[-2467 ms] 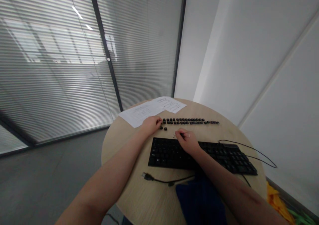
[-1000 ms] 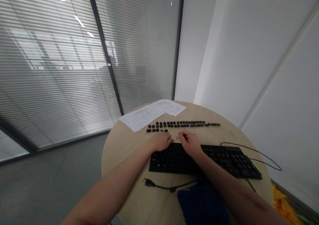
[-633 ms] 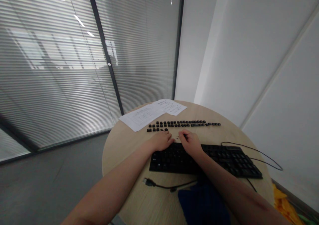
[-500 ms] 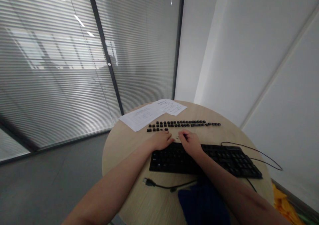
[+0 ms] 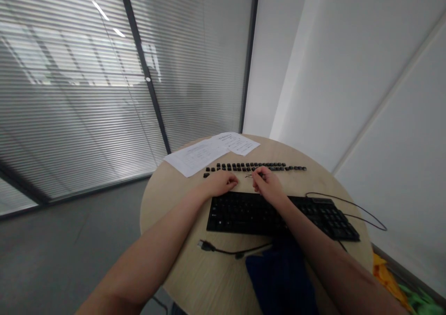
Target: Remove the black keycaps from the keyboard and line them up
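Observation:
Two rows and part of a third of small black keycaps lie beyond a black keyboard on the round wooden table. My left hand rests just above the keyboard's upper left edge, its fingers curled in by the lower keycaps; what they hold, if anything, is hidden. My right hand is above the keyboard's top edge, fingers pinched on a small thing too tiny to name, with a thin dark bit showing at its left.
White printed papers lie at the table's far left. A USB cable and a dark blue cloth are at the near side. Another cable loops at the right. Behind stand blinds and a white wall.
My left hand's fingers, spread out before, have curled in, and it has shifted slightly left. My right hand has moved a little up, towards the keycap rows. The view has shifted slightly.

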`<move>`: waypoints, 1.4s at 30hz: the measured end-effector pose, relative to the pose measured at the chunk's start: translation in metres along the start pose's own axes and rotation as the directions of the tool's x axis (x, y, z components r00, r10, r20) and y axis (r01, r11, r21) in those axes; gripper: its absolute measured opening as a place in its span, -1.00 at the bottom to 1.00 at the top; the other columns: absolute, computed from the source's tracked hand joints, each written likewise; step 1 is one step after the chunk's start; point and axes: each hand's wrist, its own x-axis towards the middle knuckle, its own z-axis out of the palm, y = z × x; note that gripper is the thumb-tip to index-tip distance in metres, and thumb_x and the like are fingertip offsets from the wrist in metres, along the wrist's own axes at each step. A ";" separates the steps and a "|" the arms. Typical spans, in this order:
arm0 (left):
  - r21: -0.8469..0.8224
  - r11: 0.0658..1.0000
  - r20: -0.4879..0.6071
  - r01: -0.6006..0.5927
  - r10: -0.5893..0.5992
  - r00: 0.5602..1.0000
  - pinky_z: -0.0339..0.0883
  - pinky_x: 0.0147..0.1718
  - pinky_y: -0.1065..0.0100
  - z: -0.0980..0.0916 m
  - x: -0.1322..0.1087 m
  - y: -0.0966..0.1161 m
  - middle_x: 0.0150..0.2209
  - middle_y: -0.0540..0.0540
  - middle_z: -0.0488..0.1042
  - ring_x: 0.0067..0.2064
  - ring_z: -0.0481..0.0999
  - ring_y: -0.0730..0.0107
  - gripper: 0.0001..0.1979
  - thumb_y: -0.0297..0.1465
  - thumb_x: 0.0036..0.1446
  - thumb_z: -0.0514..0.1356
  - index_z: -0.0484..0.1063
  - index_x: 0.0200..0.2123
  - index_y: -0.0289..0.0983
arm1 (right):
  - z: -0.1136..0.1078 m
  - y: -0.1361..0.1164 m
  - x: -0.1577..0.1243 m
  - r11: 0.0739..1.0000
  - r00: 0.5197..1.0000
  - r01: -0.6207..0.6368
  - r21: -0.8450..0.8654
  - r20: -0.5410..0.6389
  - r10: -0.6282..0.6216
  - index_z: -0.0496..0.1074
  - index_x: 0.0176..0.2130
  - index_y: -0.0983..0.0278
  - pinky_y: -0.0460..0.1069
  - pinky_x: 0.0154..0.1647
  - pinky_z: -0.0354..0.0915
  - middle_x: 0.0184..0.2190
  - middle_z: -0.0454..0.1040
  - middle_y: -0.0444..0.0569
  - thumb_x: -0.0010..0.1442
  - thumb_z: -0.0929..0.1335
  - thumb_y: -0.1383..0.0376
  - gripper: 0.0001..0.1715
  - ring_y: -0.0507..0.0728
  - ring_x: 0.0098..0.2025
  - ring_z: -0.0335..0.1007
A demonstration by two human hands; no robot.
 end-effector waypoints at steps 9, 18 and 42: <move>-0.060 0.993 0.053 -0.103 0.106 0.993 0.33 -0.22 0.35 0.014 0.004 0.015 -0.28 -0.09 0.62 -0.27 0.53 0.31 -0.74 -0.32 0.26 0.10 0.60 -0.25 -0.23 | -0.034 -0.037 0.001 0.958 0.996 -0.037 0.284 0.093 0.011 0.33 -0.18 0.24 -0.17 -0.65 0.19 -0.34 0.55 -0.02 0.10 0.42 -0.10 -0.47 0.05 -0.44 0.48; -0.054 0.991 0.095 -0.119 0.124 0.988 0.28 -0.27 0.35 0.021 0.007 0.022 -0.31 -0.10 0.59 -0.29 0.50 0.31 -0.69 -0.27 0.31 0.07 0.58 -0.28 -0.24 | -0.038 -0.051 -0.007 0.917 0.984 -0.103 0.386 0.177 0.036 0.21 -0.27 0.18 -0.12 -0.71 0.08 -0.66 0.19 -0.29 0.21 0.28 -0.21 -0.47 0.01 -0.66 0.17; -0.106 0.990 0.090 -0.090 0.100 0.991 0.24 -0.31 0.38 0.026 0.008 0.017 -0.31 -0.08 0.60 -0.31 0.50 0.34 -0.70 -0.24 0.30 0.08 0.60 -0.23 -0.22 | -0.008 0.026 -0.028 0.999 0.945 -0.007 -0.054 0.327 0.024 0.19 -0.31 0.19 -0.11 -0.61 0.05 -0.68 0.12 -0.31 0.35 0.13 -0.06 -0.58 0.00 -0.65 0.09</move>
